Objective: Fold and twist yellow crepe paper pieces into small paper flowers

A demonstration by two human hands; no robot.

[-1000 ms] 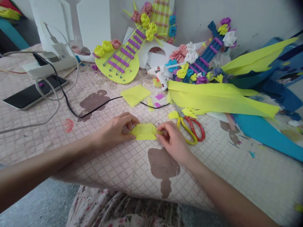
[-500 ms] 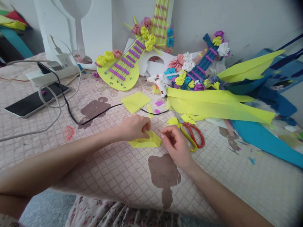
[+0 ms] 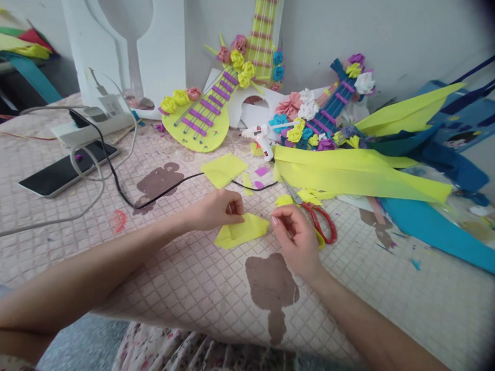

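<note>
Pretty plain room tbh, just a smooth pale grey wall [image 3: 347, 25] right behind the bench [image 3: 186, 288], which is pushed up close to it. The bench has a pinkish-beige cover with a diamond grid all over, plus some big brown patches [image 3: 271, 282] and a small red mark [image 3: 119, 220] towards the left. Floor [image 3: 78, 345] is speckled blue-grey, peeking out below the front edge. There's a stand [image 3: 18, 69] off at the far left, dark underneath. Light's soft and kinda flat

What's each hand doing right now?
Left hand: pinching the folded yellow paper.
Right hand: fingers curled, beside the paper, apparently holding nothing.
</note>
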